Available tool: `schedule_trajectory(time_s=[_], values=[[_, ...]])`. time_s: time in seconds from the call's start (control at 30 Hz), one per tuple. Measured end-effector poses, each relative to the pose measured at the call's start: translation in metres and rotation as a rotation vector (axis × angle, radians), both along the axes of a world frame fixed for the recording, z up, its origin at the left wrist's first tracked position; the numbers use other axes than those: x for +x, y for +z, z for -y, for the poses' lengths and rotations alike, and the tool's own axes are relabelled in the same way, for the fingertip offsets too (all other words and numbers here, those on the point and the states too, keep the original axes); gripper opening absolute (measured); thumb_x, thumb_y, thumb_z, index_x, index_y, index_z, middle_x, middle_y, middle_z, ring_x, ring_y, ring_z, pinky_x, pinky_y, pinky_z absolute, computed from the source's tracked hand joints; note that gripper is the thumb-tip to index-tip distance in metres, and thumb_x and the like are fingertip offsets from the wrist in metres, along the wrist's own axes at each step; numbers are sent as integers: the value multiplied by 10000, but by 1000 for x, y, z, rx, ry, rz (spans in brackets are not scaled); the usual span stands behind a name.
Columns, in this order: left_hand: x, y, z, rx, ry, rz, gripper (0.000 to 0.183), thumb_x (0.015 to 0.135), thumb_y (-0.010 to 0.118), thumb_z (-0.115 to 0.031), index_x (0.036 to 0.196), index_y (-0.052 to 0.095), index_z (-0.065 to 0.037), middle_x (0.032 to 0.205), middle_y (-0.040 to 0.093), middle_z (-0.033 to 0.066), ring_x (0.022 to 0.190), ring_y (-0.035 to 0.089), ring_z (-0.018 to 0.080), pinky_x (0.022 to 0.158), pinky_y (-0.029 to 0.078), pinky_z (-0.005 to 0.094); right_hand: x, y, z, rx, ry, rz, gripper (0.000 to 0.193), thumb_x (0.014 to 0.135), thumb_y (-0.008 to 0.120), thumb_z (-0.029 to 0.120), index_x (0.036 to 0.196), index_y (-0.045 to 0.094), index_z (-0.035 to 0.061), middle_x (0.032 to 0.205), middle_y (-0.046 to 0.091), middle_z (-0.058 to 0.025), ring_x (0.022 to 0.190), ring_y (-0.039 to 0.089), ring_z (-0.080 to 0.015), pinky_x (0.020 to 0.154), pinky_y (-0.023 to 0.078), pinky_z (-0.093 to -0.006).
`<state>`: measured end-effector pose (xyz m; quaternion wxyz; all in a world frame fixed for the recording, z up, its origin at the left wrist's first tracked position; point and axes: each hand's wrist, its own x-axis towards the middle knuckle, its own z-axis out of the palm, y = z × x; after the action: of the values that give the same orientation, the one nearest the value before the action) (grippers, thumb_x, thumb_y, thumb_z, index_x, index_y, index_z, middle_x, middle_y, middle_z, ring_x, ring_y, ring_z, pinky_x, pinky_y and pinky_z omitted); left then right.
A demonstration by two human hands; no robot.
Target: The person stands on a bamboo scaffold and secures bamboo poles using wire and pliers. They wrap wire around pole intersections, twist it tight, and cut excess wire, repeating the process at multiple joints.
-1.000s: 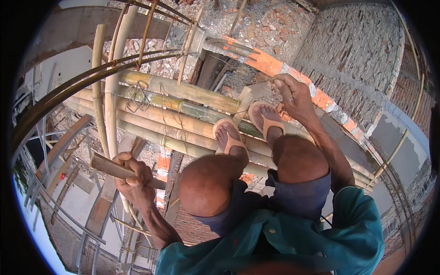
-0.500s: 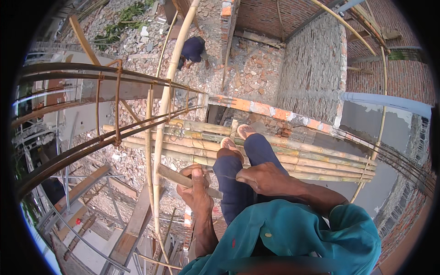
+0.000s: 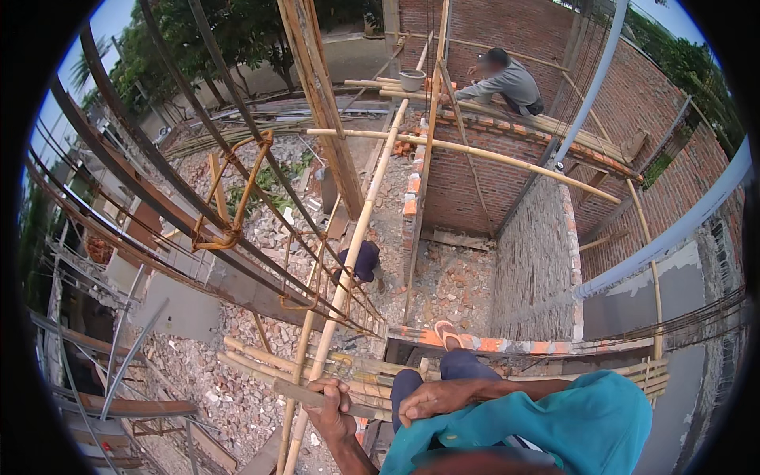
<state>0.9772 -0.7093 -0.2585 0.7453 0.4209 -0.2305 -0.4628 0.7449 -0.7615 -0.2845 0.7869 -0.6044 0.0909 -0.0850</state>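
My left hand (image 3: 331,412) grips a short flat wooden batten (image 3: 368,409) near its middle, beside an upright bamboo pole (image 3: 323,348). Closed fingers show on my right hand (image 3: 434,400), low by my knee; anything inside them is hidden. Beneath me lies a platform of bamboo poles (image 3: 261,362) laid side by side. One sandalled foot (image 3: 448,334) shows at the orange and white brick wall top (image 3: 495,344); my other foot is hidden.
Steel rebar with tied stirrups (image 3: 229,229) slants across the left. Brick rubble (image 3: 245,332) covers the ground below. One person (image 3: 360,261) bends over the rubble; another person (image 3: 507,83) crouches on the far wall near a bucket (image 3: 412,79). A grey pipe (image 3: 673,226) crosses at right.
The view has tipped up, bringing in the far wall, the person on it and the trees. One foot has moved forward to the brick wall top. My left hand still holds the batten.
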Motion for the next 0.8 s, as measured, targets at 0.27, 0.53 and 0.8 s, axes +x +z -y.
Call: schedule_trajectory(time_s=[0.27,0.53,0.8], values=[[-17,6,-1,136,228,-41,180,1005,684,-152,1085,619,-5,902,654,112,563,463,64,482,378,206,0,52,36,-222,-226,-201,399,1090,516,339,1202,682,-5,986,690,-108,948,646,-214,859,502,-371],[-52,32,10,-9,343,179,134,1019,664,-129,1083,612,-23,873,632,86,593,477,61,505,367,192,7,38,71,38,-40,-253,439,1076,536,439,1157,719,49,1088,690,-44,1002,579,-124,914,472,-333],[-51,127,27,269,293,840,599,971,695,-520,1228,535,-4,897,514,14,736,457,86,649,394,235,-44,63,140,88,-47,-51,435,1080,544,426,1136,681,16,812,578,6,736,523,-88,680,447,-295]])
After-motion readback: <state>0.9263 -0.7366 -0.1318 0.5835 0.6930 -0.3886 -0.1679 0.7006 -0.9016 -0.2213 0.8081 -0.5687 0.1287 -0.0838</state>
